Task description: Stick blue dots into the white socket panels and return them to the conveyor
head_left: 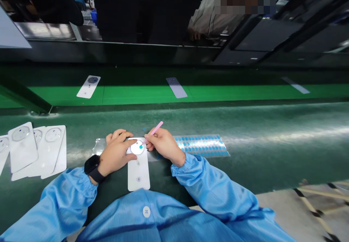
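A white phone back cover [138, 173] lies flat on the dark green bench in front of me. My left hand [116, 154] rests on its upper end, fingers pressing beside the round camera ring, where a small blue dot [141, 146] sits. My right hand [163, 144] is closed on pink tweezers [154, 129], their tip down at the blue dot. A black watch is on my left wrist.
A clear sheet of several blue dot stickers [203, 145] lies right of my hands. A fanned stack of white covers [35, 150] lies at the left. Three more covers [88, 86] ride the bright green conveyor belt beyond. A person in a light coat [209, 18] sits opposite.
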A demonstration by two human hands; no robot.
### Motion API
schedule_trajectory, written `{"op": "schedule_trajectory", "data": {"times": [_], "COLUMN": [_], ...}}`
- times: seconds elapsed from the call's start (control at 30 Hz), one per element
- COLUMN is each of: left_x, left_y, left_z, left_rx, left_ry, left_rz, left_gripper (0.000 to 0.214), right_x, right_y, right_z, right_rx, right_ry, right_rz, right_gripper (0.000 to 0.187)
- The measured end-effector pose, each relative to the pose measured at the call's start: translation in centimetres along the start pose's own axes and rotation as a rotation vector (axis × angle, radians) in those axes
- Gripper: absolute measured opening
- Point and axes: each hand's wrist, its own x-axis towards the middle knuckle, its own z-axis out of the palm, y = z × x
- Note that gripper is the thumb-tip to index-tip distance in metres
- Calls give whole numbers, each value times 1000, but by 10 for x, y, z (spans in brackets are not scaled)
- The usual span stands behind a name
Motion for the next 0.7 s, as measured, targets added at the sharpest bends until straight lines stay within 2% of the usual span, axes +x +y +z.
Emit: {"op": "schedule_trajectory", "data": {"times": [0.37, 0.53, 0.7], "left_x": [-1, -4, -6], "left_y": [2, 1, 6], "left_z": [-1, 0, -3], "left_rx": [28, 37, 47], "left_ry": [-12, 26, 10], "left_rz": [-26, -7, -10], "left_gripper": [49, 44, 38], "right_x": [-4, -5, -4], "right_y": [-12, -11, -6], "right_z": [4, 4, 3], "right_rx": [-74, -99, -79], "right_ry": [28, 31, 24], "right_rz": [43, 45, 3], "right_gripper": [20, 18, 19]}}
